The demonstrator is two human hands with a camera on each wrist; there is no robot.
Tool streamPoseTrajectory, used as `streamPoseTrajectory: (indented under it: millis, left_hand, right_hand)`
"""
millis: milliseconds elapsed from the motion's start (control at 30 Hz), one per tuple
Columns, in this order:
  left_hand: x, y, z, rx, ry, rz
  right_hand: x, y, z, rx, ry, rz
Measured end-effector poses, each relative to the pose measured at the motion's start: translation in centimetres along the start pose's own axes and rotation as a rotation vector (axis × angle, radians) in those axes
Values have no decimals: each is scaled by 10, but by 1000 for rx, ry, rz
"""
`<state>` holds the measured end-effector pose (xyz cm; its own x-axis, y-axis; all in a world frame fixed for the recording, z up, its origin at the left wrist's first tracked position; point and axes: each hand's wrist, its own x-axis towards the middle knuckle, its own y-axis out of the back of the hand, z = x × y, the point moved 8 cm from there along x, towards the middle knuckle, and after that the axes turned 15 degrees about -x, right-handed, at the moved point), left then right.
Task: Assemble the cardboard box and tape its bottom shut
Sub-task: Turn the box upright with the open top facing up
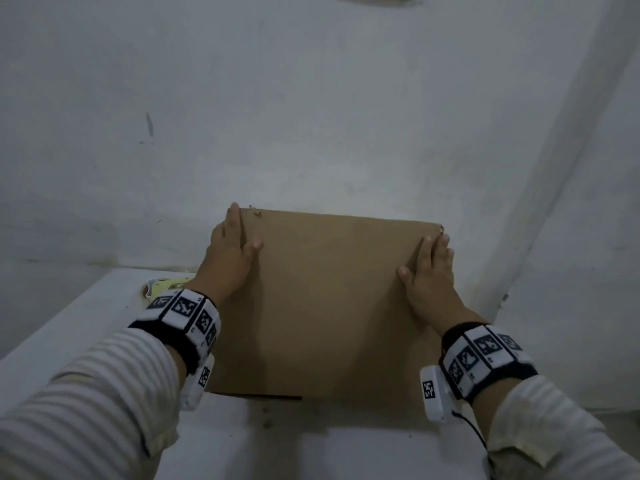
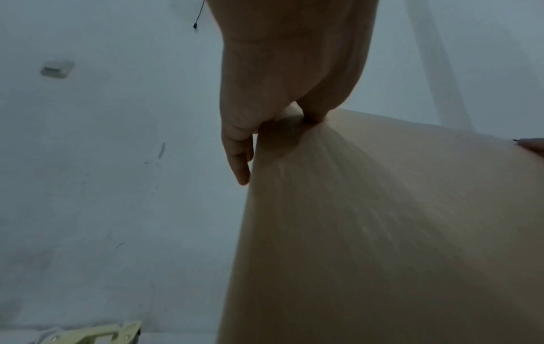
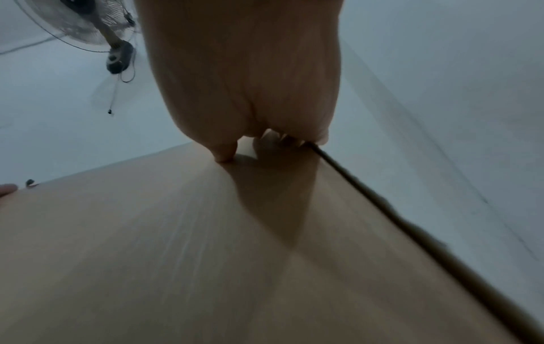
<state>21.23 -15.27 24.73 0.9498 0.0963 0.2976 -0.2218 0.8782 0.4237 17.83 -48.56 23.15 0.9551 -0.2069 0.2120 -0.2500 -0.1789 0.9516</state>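
Tape dispenser (image 1: 162, 285): pale yellow, lying on the white table (image 1: 86, 317) at about 9 o'clock from the box, mostly hidden behind the left wrist; its edge also shows at the bottom of the left wrist view (image 2: 100, 334).
Left hand (image 1: 228, 258): clasps the left edge of the cardboard box near its far corner, thumb on the top face, fingers wrapped down the side. In the left wrist view (image 2: 276, 76) the thumb presses on the board.
Cardboard box (image 1: 329, 299): flat, plain brown, held in front of the person at the middle of the head view, its near edge over the table, its far edge toward the wall at 12 o'clock. Whether it rests on the table I cannot tell.
Right hand (image 1: 431, 275): grips the right edge of the box at about 3 o'clock, thumb on the top face, fingers curled over the rim. The right wrist view (image 3: 244, 76) shows the fingertips hooked on the dark edge.
Fan (image 3: 88, 28): high on the wall, seen at 10 o'clock in the right wrist view.
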Motion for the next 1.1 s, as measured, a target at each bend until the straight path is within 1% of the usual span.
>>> streamPoseTrajectory:
  millis: [100,167,233,367,500,600,700,800,867,967,1000,1100]
  left_hand:
    - [-7,-11,-21,50,115,-62]
    - [-15,-16,-31,55,170,-80]
    - [-22,-16,-36,77,188,-78]
    - [-26,-11,-32,114,177,-66]
    - [-27,-9,-14,83,146,-42]
    - [-21,-6,-3,174,108,-35]
    - [-16,-8,8,207,63,-56]
    - [-20,-23,-1,152,113,-189]
    - [-23,-27,-11,151,131,-216]
    - [-22,-26,-20,181,136,-147]
    - [-22,-29,-21,182,147,-150]
    - [-22,-43,-18,160,184,-220]
  right_hand:
    - [-6,-22,9,28,-34,-89]
    - [-13,-32,12,43,-67,-108]
    - [-20,-36,14,49,-91,-107]
    - [-21,-29,17,59,-92,-83]
    - [-12,-17,23,60,-136,-110]
    - [-8,-6,26,-21,-174,-115]
    - [1,0,25,-117,-126,-139]
    - [2,-2,20,-212,-49,-203]
    - [-2,-5,15,-236,-27,-211]
    - [-14,-8,-1,-295,24,-135]
    - [-17,-12,-7,-298,34,-101]
    - [-20,-22,-26,-267,73,-43]
